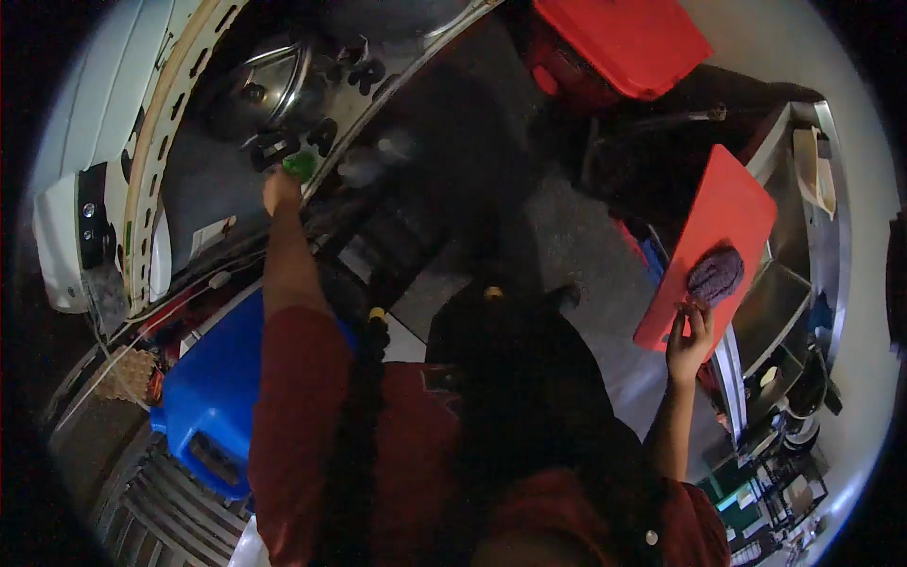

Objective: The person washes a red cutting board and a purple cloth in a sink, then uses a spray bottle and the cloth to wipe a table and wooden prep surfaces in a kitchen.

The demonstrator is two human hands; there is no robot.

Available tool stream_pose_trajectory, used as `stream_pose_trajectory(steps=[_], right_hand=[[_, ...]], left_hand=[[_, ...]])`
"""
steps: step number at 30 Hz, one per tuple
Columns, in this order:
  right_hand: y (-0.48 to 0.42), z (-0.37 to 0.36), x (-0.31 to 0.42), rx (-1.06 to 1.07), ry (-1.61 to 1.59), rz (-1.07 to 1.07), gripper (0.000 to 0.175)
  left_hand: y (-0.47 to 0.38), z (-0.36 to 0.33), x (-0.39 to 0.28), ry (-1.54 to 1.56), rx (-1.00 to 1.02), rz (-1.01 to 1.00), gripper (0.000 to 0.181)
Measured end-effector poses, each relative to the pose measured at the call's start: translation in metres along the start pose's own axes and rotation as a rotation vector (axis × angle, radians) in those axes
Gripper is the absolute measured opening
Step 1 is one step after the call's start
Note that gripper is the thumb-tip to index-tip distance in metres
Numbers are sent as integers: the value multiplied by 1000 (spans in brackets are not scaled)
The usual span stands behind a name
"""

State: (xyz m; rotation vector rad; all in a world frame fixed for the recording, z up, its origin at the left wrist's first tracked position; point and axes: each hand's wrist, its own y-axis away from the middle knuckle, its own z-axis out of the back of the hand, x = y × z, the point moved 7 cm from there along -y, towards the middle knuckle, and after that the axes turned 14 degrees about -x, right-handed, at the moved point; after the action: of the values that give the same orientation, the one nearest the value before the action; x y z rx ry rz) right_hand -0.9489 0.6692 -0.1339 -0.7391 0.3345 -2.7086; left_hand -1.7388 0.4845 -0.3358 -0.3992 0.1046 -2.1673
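Note:
My left hand (282,191) is stretched out over the stovetop (205,159) with its fingers curled on a small bright green object (300,166), possibly a scrubbing pad. Black burner supports (276,147) lie just beyond it, near a shiny steel lidded pot (266,88). On the other side, my right hand (691,344) lies over the lower edge of a red cutting board (733,191). Its fingertips meet a bunched purple-grey cloth (716,275) on the board. Whether those fingers grip the cloth or only touch it is unclear.
Beside the board is a steel sink or counter unit (778,301) with utensils and pans (808,390) along it. A red-lidded bin (631,42) stands ahead on the right. Close by my left arm is a blue plastic jerrycan (212,397). Dark floor lies between.

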Motion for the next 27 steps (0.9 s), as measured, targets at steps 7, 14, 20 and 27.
stream_pose_trajectory(steps=[7, 14, 20, 27], right_hand=[[51, 34, -31, -84, -182, -188, 20], [136, 115, -64, -243, -293, -145, 17], [235, 222, -133, -422, -325, -172, 11], [306, 315, -170, -578, -426, -394, 54]], left_hand=[[11, 101, -4, 421, 159, 146, 39], [116, 373, -177, 1285, 472, 13, 27], [274, 572, -320, 1537, 597, -405, 21], [579, 676, -470, 1344, 509, -1172, 26]])
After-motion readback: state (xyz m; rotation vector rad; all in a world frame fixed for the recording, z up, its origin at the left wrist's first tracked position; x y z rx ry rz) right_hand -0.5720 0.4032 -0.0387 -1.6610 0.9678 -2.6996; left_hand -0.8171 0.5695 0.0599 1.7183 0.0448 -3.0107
